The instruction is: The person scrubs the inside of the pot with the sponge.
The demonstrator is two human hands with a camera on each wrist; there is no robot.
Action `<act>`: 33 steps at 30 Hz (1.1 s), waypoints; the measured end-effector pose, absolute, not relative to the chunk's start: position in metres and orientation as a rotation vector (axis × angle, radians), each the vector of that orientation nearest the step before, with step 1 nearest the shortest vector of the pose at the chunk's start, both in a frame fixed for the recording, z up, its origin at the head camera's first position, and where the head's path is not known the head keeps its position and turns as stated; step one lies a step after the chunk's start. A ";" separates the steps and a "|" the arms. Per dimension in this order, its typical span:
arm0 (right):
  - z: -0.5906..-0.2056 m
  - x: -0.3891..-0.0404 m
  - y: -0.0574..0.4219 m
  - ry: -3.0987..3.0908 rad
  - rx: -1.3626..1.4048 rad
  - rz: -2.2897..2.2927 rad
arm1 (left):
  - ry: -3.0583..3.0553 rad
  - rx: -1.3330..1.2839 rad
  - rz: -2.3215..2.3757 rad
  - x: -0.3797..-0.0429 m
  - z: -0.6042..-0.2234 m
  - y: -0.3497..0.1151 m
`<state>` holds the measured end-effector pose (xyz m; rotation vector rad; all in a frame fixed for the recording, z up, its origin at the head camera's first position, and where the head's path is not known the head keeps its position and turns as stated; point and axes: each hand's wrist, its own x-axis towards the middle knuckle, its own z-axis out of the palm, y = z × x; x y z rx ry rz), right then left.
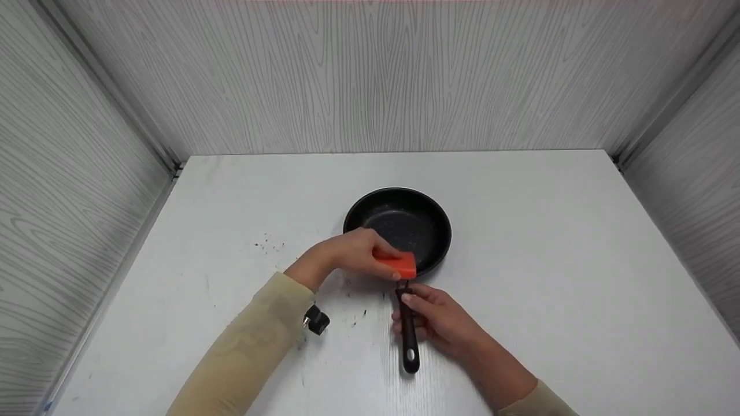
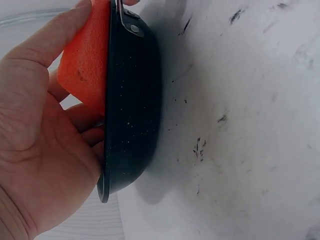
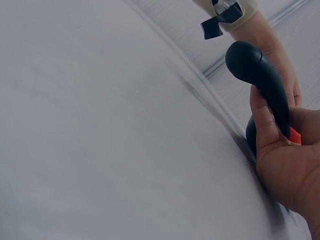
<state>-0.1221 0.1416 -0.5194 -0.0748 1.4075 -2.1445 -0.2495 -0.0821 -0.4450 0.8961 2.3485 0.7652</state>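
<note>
A black frying pan stands near the middle of the white table, its dark handle pointing toward me. My left hand grips an orange-red sponge at the pan's near rim, just above where the handle joins. In the left wrist view, the sponge lies against the rim of the pan, with the thumb on one side of it. My right hand holds the handle, thumb on top and fingers beneath. The right wrist view shows the handle's rounded end sticking out past that hand.
Dark specks and smudges mark the white tabletop left of the pan and below it. Wood-grain panels rise at the back and both sides. A small black device is on the left wrist.
</note>
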 end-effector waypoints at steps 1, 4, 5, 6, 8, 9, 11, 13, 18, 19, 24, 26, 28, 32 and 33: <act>-0.519 -0.122 0.141 1.402 -0.072 -2.146 | 2.347 0.902 0.769 -0.249 -0.445 -0.082; -0.519 -0.122 0.141 1.390 -0.069 -2.148 | 2.344 0.914 0.785 -0.249 -0.447 -0.080; -0.518 -0.122 0.141 1.389 -0.068 -2.149 | 2.342 0.914 0.791 -0.249 -0.447 -0.080; -0.518 -0.122 0.141 1.391 -0.069 -2.148 | 2.339 0.913 0.798 -0.249 -0.447 -0.080; -0.518 -0.122 0.141 1.394 -0.070 -2.145 | 2.332 0.918 0.812 -0.250 -0.449 -0.079; -0.518 -0.122 0.141 1.399 -0.071 -2.143 | 2.331 0.922 0.815 -0.250 -0.450 -0.078; -0.518 -0.122 0.141 1.406 -0.071 -2.139 | 2.327 0.933 0.821 -0.250 -0.451 -0.076; -0.519 -0.122 0.141 1.408 -0.068 -2.138 | 2.326 0.952 0.822 -0.251 -0.452 -0.074; -0.519 -0.122 0.141 1.418 -0.069 -2.136 | 2.323 0.964 0.839 -0.251 -0.453 -0.069; -0.519 -0.123 0.141 1.421 -0.071 -2.134 | 2.326 0.963 0.840 -0.251 -0.454 -0.068; -0.520 -0.123 0.141 1.427 -0.081 -2.130 | 2.351 0.965 0.849 -0.250 -0.457 -0.063; -0.520 -0.123 0.142 1.425 -0.084 -2.132 | 2.355 0.969 0.860 -0.250 -0.458 -0.061; -0.520 -0.123 0.142 1.421 -0.086 -2.134 | 2.356 0.967 0.869 -0.250 -0.458 -0.059; -0.520 -0.123 0.141 1.426 -0.092 -2.132 | 2.354 0.945 0.892 -0.250 -0.460 -0.059; -0.520 -0.122 0.141 1.427 -0.092 -2.132 | 2.348 0.938 0.901 -0.250 -0.460 -0.059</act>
